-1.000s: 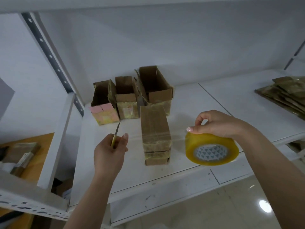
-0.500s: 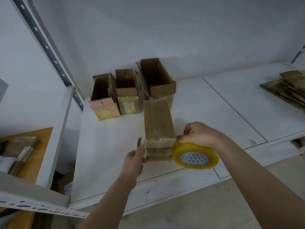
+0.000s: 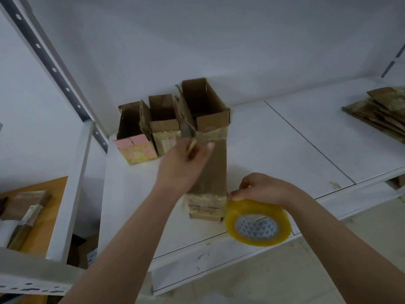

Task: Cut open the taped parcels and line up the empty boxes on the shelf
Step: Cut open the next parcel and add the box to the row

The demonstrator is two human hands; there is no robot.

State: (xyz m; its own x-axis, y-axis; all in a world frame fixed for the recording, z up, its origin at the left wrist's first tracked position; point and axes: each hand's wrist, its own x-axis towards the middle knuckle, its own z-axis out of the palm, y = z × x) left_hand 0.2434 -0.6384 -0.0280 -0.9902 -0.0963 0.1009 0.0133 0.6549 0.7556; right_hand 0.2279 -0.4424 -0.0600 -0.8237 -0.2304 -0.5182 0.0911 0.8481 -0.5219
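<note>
- Brown cardboard parcel [image 3: 213,172], long and narrow, lies flat on the white metal shelf [image 3: 274,145], wrapped in clear tape at its near end and running away from the viewer.
- Left hand [image 3: 183,165], blurred, hovers over the far left part of the parcel; its fingers are curled round a thin yellowish cutting tool [image 3: 192,147], whose tip points up toward the open boxes. Whether the tool touches the parcel cannot be told.
- Right hand [image 3: 262,189] sits at the near right corner of the parcel, fingers bent and pinching the top of a yellow roll of packing tape [image 3: 258,223] that stands on edge at the front lip of the shelf, just beside the parcel's taped end.
- Three opened cardboard boxes stand in a row at the back of the shelf, tops open: a box with a pink front flap [image 3: 133,137] on the left, a small brown box [image 3: 164,126] in the middle, and a taller brown box [image 3: 205,108] on the right, touching one another.
- The far end of the parcel reaches the foot of the taller box.
- A heap of flattened brown cardboard pieces [image 3: 381,110] lies far right on the shelf, well apart from the boxes.
- A wooden counter [image 3: 47,216] at lower left carries a few packages.
</note>
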